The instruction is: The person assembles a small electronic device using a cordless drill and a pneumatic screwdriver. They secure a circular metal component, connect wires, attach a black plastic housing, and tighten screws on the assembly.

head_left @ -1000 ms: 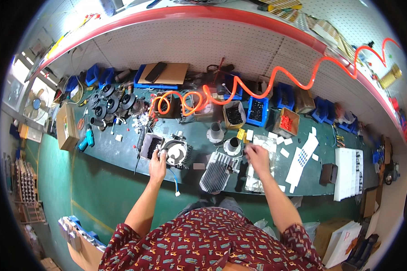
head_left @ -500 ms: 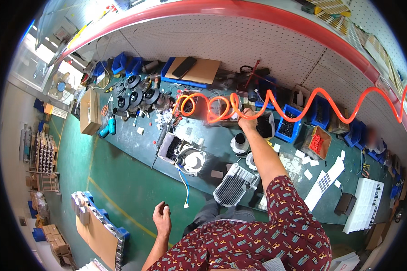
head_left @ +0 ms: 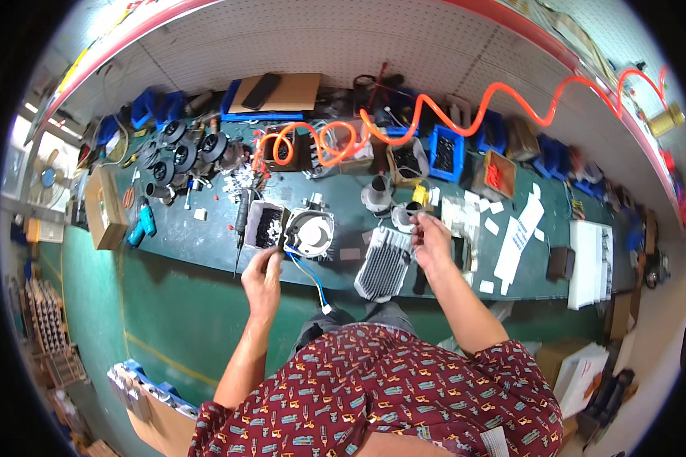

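No words or numbers can be read anywhere in the frame. Right of centre, a long white paper strip on the table carries a block of small blue marks, too tiny to make out. At the lower right edge, a white box shows a red marking on its pale face, also too unclear to read.
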The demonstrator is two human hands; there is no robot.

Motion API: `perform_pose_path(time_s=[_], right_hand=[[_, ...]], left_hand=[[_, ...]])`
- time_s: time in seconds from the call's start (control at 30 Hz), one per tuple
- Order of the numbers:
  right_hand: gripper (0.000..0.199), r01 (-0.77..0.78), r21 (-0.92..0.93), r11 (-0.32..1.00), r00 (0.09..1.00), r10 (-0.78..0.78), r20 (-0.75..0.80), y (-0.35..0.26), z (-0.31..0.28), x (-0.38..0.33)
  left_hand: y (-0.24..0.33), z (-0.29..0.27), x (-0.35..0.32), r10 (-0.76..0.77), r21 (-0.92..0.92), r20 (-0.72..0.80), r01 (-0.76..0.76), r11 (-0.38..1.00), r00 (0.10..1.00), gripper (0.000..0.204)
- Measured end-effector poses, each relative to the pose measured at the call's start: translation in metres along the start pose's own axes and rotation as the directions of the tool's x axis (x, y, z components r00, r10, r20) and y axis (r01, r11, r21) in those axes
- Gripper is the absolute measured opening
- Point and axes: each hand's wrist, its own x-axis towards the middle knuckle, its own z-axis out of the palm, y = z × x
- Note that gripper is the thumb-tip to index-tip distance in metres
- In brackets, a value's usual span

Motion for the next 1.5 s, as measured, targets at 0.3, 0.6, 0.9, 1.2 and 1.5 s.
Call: perform_pose_path(time_s=[0.3,0.6,0.9,1.2,1.5], right_hand=[[0.012,-0.077,0.203,0.976,0.951,0.011,0.308,0.066,0.059,-0.133],[0.015,-0.43,0.192,0.882,0.75,0.231,0.62,0.106,0.106,-0.147],[0.023,-0.727,-0.109,0.678,0.255,0.414,0.874,0.106,0.109,-0.137],[0.021,0.221,-0.403,0.888,0.874,0.003,0.486,0.097,0.066,-0.093],[0.028,0.569,-0.562,0.601,0.816,-0.325,0.479,0.143,0.072,-0.078]], left_hand=[[0.042,0.059,-0.004,0.047,-0.356,0.628,0.234,0.905,0.776,0.026],[0.016,0.014,0.008,-0.14,-0.486,0.569,0.469,0.737,0.81,0.034],[0.019,-0.022,0.013,-0.243,-0.411,0.691,0.647,0.642,0.681,0.024],[-0.014,-0.039,0.071,-0.226,-0.152,0.451,0.324,0.934,0.863,0.013],[-0.039,-0.011,0.077,-0.271,0.072,0.513,0.274,0.959,0.815,0.014]])
